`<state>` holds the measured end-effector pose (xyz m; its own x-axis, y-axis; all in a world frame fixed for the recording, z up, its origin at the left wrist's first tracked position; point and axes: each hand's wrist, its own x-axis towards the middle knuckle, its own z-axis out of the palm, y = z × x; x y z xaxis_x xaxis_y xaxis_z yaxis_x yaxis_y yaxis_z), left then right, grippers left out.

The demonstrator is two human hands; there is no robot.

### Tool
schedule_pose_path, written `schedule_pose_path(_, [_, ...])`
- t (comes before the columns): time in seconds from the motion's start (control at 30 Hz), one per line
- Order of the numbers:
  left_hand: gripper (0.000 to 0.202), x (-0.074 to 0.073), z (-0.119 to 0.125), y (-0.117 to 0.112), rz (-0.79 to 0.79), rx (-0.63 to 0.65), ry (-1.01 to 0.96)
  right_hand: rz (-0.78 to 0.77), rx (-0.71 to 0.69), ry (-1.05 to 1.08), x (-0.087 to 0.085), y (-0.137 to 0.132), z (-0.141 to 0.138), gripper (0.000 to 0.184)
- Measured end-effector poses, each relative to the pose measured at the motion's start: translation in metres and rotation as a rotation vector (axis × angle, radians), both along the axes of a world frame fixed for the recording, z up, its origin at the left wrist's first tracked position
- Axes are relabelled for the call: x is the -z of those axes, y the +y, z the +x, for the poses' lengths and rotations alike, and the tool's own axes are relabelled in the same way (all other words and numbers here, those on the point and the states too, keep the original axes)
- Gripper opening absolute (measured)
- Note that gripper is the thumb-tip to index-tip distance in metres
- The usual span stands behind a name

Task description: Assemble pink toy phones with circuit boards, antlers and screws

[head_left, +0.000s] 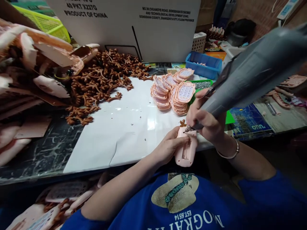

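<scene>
Nearest the camera, a grey power screwdriver point(249, 68) slants down from the upper right of the frame, its handle wrapped by the right hand point(207, 121). Its tip ends over the upper part of a pink plastic case point(185, 159), right of the bottom centre; whether it touches is hard to tell. The left hand point(173, 141) grips the case from its left side, thumb across its face. A brown antler piece point(183, 123) sticks up from the case's top end. Just above, stacked pink panels point(186, 92) sit on a white sheet point(96, 140), beside a green tray point(211, 81) of small metal bits. Behind is a blue bin point(206, 67). Brown pieces point(93, 83) heap up left of centre, below a printed carton point(120, 30). Pink parts point(51, 86) crowd the upper left.
</scene>
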<state>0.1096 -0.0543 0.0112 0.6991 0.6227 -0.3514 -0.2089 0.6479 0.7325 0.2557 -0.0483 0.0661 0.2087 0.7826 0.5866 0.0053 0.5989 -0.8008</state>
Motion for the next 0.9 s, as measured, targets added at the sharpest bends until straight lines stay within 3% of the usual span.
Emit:
schedule_pose_path(0.07, [0.035, -0.003, -0.008, -0.005, 0.036, 0.040, 0.060, 0.077, 0.000, 0.061, -0.012, 0.000, 0.017, 0.034])
schedule_pose_path(0.13, [0.032, -0.006, -0.019, -0.013, 0.042, 0.107, 0.108, 0.147, 0.186, 0.038, -0.016, 0.005, 0.041, 0.031])
schedule_pose_path(0.2, [0.037, -0.007, -0.028, -0.020, -0.036, 0.214, 0.093, 0.156, 0.365, -0.004, -0.009, 0.011, 0.065, 0.029])
schedule_pose_path(0.27, [0.047, -0.006, -0.034, -0.027, -0.163, 0.332, 0.048, 0.122, 0.450, -0.010, 0.004, 0.018, 0.084, 0.029])
schedule_pose_path(0.37, [0.053, -0.002, -0.037, -0.033, -0.311, 0.452, 0.007, 0.092, 0.492, 0.003, 0.021, 0.023, 0.098, 0.029])
schedule_pose_path(0.43, [0.054, -0.002, -0.036, -0.034, -0.335, 0.460, -0.015, 0.097, 0.489, -0.005, 0.028, 0.024, 0.100, 0.028])
schedule_pose_path(0.53, [0.054, -0.004, -0.033, -0.029, -0.260, 0.348, -0.065, 0.098, 0.482, -0.023, 0.031, 0.024, 0.099, 0.028])
schedule_pose_path(0.73, [0.047, -0.005, -0.020, -0.008, -0.098, -0.093, -0.134, 0.087, 0.493, 0.013, 0.034, 0.025, 0.101, 0.033])
schedule_pose_path(0.9, [0.045, -0.003, -0.007, 0.002, -0.075, -0.233, -0.171, 0.114, 0.468, -0.013, 0.031, 0.024, 0.100, 0.032])
